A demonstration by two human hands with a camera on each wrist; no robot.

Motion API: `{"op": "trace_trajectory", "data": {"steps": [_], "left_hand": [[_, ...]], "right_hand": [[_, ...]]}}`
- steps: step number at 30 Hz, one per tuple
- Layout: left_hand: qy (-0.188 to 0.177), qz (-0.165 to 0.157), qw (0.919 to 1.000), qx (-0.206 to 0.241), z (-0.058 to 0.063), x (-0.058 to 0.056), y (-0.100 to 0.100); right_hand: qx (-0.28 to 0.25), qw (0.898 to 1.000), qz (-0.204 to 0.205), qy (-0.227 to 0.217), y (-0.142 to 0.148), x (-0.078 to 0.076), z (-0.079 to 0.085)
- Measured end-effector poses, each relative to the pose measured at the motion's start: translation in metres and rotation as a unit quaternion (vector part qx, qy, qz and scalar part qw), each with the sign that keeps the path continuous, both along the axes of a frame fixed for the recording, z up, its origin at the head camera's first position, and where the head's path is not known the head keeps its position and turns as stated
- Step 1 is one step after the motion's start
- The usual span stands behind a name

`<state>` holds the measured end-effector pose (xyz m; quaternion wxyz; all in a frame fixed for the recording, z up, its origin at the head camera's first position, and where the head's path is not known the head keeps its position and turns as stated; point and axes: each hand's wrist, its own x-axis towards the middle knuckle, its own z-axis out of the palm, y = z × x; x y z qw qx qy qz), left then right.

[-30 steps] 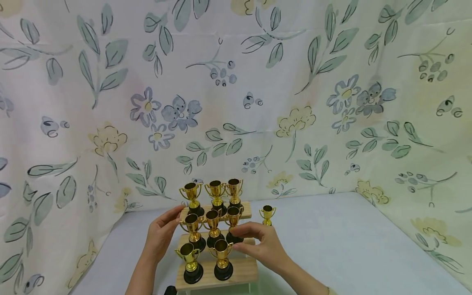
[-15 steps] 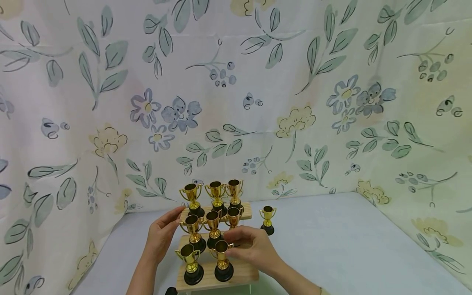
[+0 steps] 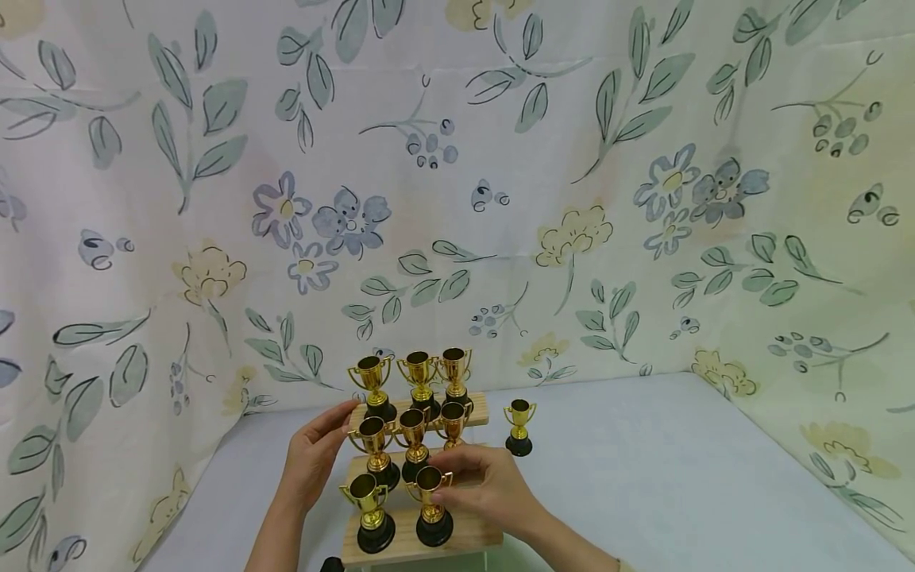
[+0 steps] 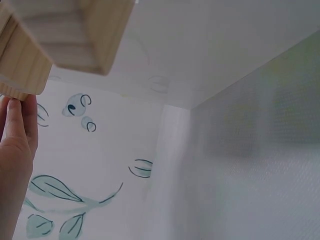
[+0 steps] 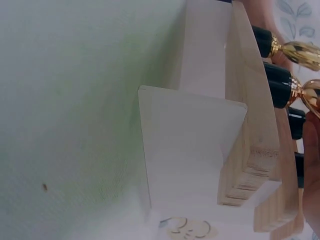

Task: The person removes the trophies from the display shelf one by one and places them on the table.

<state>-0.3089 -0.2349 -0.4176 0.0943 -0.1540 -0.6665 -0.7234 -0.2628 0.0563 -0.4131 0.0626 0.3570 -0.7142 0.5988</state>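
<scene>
A stepped stand with three wooden boards bears several small gold trophies on black bases. At the front board [image 3: 472, 532], my right hand [image 3: 489, 488] pinches the right-hand trophy [image 3: 427, 481] by its cup, thumb in front and index finger behind. That trophy stands upright with its base on the board. Left of it is another trophy [image 3: 372, 516]. My left hand [image 3: 310, 453] touches the left end of the top board [image 3: 477, 408] with fairly straight fingers. In the left wrist view its fingertips [image 4: 15, 107] meet the wood. My right hand partly hides the middle row's right trophy [image 3: 453, 421].
One trophy [image 3: 519, 429] stands alone on the white tabletop [image 3: 643, 477], right of the stand. A pale side panel [image 5: 192, 145] supports the boards. A small black object [image 3: 332, 565] lies at the stand's front left. Floral cloth [image 3: 500, 238] hangs behind.
My right hand has moved left and slightly down onto the front right trophy, uncovering the lone trophy's base. My left hand stays at the top board's end.
</scene>
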Motion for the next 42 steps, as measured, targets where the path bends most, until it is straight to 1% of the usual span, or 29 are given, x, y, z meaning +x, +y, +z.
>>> {"op": "trace_trajectory", "data": {"steps": [11, 14, 20, 24, 31, 35, 42], "left_hand": [[0.014, -0.015, 0.9997, 0.013, 0.0, 0.001, 0.001], [0.013, -0.013, 0.9997, 0.013, 0.0, 0.001, 0.001], [0.001, -0.001, 1.0, 0.007, 0.0, 0.002, 0.002], [0.002, -0.001, 1.0, 0.006, 0.0, 0.002, 0.002], [0.018, -0.014, 0.9996, 0.015, -0.002, 0.003, 0.001], [0.021, -0.015, 0.9996, 0.014, -0.002, 0.003, 0.0], [0.02, -0.013, 0.9997, 0.009, -0.002, 0.002, -0.001]], "right_hand": [[0.021, 0.999, -0.026, -0.008, 0.002, 0.002, 0.001], [0.022, 0.999, -0.027, -0.006, 0.002, 0.002, 0.0], [0.025, 0.999, -0.027, 0.012, 0.007, 0.0, -0.001], [0.025, 0.999, -0.021, 0.019, 0.011, -0.001, 0.001], [0.024, 1.0, -0.003, 0.02, 0.025, -0.003, 0.004], [0.014, 0.999, 0.006, 0.028, 0.037, -0.006, 0.005], [-0.011, 0.999, 0.008, 0.031, 0.056, -0.014, 0.008]]}}
